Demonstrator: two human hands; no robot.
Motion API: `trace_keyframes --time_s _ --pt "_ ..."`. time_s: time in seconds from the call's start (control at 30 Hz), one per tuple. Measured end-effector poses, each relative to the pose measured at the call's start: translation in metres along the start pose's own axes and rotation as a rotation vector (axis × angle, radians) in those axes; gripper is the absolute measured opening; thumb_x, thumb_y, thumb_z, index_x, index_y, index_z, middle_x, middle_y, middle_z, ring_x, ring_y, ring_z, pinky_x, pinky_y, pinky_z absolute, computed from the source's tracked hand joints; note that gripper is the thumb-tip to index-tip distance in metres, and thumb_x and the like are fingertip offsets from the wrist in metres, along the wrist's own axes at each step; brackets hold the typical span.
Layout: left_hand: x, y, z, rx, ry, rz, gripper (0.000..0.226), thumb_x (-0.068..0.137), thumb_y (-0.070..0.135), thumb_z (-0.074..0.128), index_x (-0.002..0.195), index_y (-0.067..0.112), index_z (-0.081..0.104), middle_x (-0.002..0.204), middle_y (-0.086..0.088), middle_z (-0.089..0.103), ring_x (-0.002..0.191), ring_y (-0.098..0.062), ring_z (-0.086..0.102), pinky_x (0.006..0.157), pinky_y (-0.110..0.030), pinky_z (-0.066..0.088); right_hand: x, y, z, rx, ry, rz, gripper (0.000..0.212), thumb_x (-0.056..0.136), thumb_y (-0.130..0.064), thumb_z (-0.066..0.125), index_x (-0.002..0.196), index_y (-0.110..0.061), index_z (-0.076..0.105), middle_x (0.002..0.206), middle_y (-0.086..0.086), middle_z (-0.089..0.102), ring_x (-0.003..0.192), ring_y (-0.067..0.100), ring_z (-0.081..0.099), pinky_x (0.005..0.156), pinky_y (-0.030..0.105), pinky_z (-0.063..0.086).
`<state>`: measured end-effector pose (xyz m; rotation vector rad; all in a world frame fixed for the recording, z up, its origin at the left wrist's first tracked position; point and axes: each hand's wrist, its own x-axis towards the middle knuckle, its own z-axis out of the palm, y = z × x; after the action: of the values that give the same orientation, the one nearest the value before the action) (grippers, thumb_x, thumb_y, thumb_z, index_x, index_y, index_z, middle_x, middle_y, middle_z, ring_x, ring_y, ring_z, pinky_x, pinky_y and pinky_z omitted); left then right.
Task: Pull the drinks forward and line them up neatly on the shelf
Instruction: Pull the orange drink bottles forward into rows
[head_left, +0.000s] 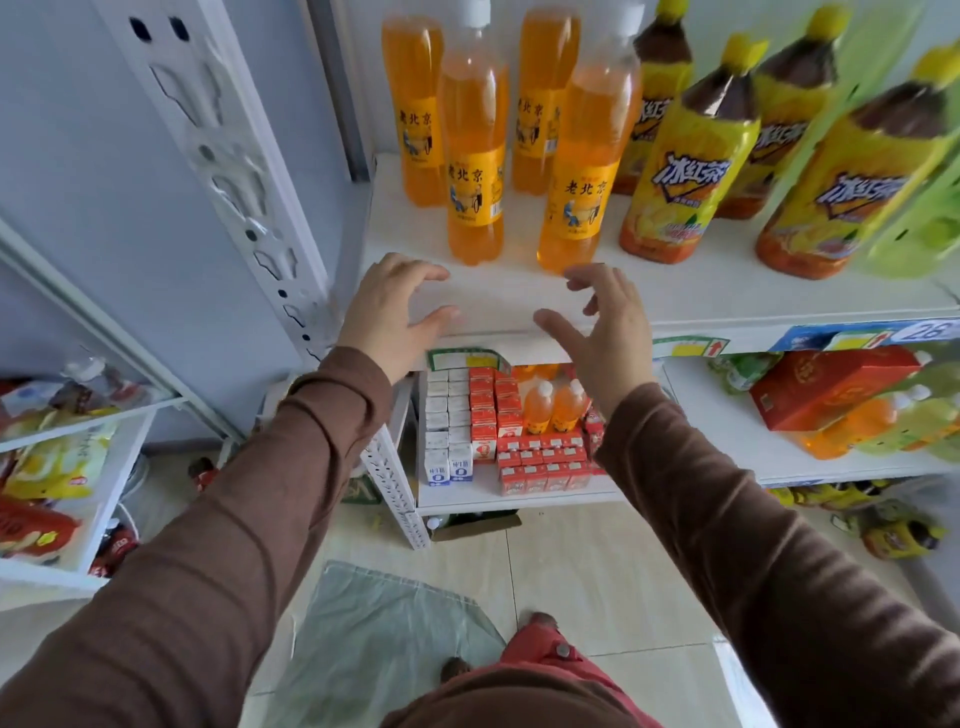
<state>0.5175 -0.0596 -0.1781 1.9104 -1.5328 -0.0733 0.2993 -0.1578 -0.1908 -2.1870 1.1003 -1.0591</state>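
Observation:
Two orange soda bottles (475, 156) (584, 171) stand near the front of the white shelf (509, 296), with two more (413, 104) (543, 93) behind them. To their right stand yellow iced-tea bottles (685, 161) (852, 171), others further back. My left hand (392, 312) hovers open at the shelf's front edge, just below and left of the front left soda bottle. My right hand (605, 322) is open too, fingers spread, just below the front right soda bottle. Neither hand touches a bottle.
A green bottle (919, 223) blurs at the far right of the shelf. The lower shelf holds small milk cartons (447, 431), red cartons (519, 447), small orange bottles (553, 408) and a red box (826, 389). A perforated white post (228, 171) stands left. A plastic bag (384, 634) lies on the floor.

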Motion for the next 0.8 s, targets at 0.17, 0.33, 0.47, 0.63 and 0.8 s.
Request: trace_keyframes --time_s 0.17,0.33,0.47,0.63,0.8 --pt "0.047 0.015 -0.01 -0.163 0.128 -0.086 0.055 0.087 0.032 0.071 0.134 0.014 0.05 0.127 -0.007 0.052 0.109 -0.017 0.055 0.094 -0.029 0.048 0.041 0.005 -0.021 0.093 0.108 0.089 0.065 0.082 -0.03 0.08 0.133 -0.008 0.045 0.118 0.001 0.048 0.104 0.019 0.05 0.09 0.04 0.052" --pt "0.099 0.022 -0.02 -0.298 0.171 -0.116 0.078 0.085 0.041 0.073 0.148 0.018 0.033 0.145 -0.003 0.045 0.123 -0.016 0.052 0.104 -0.033 0.045 0.079 0.017 -0.022 0.123 -0.038 0.159 0.088 0.082 -0.03 0.081 0.151 -0.01 0.029 0.147 0.009 0.044 0.13 0.025 0.047 0.11 0.043 0.043" --pt "0.132 0.025 -0.026 -0.379 0.156 -0.136 0.092 0.077 0.057 0.073 0.152 0.033 0.025 0.152 0.002 0.039 0.133 -0.015 0.046 0.11 -0.041 0.043 0.1 0.025 -0.019 0.183 -0.12 0.133 0.086 0.082 -0.03 0.081 0.15 -0.014 0.03 0.146 0.006 0.05 0.13 0.021 0.051 0.105 0.036 0.046" --pt "0.152 0.029 -0.03 -0.392 0.064 -0.105 0.082 0.076 0.05 0.079 0.145 0.04 0.035 0.145 0.008 0.049 0.133 -0.014 0.047 0.109 -0.04 0.045 0.113 0.028 -0.016 0.207 -0.153 0.081 0.07 0.08 -0.033 0.082 0.135 -0.017 0.042 0.126 0.003 0.063 0.113 0.021 0.062 0.093 0.041 0.056" --pt "0.153 0.033 -0.029 -0.468 0.117 -0.114 0.078 0.07 0.047 0.085 0.136 0.037 0.046 0.135 0.008 0.059 0.125 -0.014 0.056 0.102 -0.045 0.05 0.123 0.026 -0.014 0.187 -0.187 0.054 0.063 0.077 -0.04 0.083 0.123 -0.017 0.045 0.108 -0.003 0.064 0.096 0.022 0.067 0.083 0.045 0.06"
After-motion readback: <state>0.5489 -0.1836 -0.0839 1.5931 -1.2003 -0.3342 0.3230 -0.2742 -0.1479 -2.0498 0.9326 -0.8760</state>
